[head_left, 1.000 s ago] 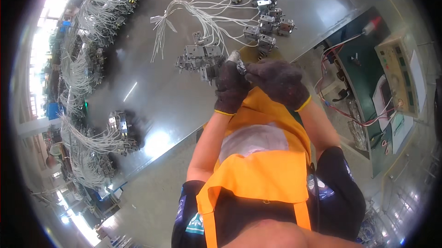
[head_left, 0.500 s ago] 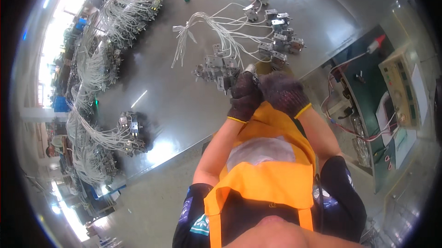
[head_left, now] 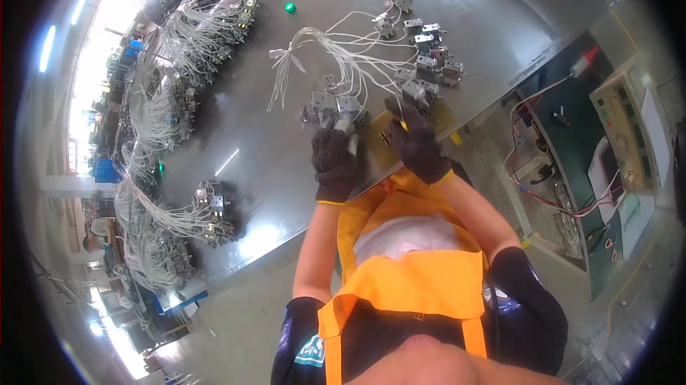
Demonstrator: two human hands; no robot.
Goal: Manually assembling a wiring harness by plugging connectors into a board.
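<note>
Left hand [head_left: 334,163] and right hand [head_left: 420,151] have parted, fingers [head_left: 324,141] half-curled, hold unclear, nearside of left metal units [head_left: 349,105] and right metal units [head_left: 416,90] respectively.

Bright scene; light blown out along left side, tube light [head_left: 47,49] visible. White glare patches on metal table [head_left: 275,174]. Left hand [head_left: 334,163], right hand [head_left: 418,148] dark, softly blurred. Fisheye bending, black rim.
</note>
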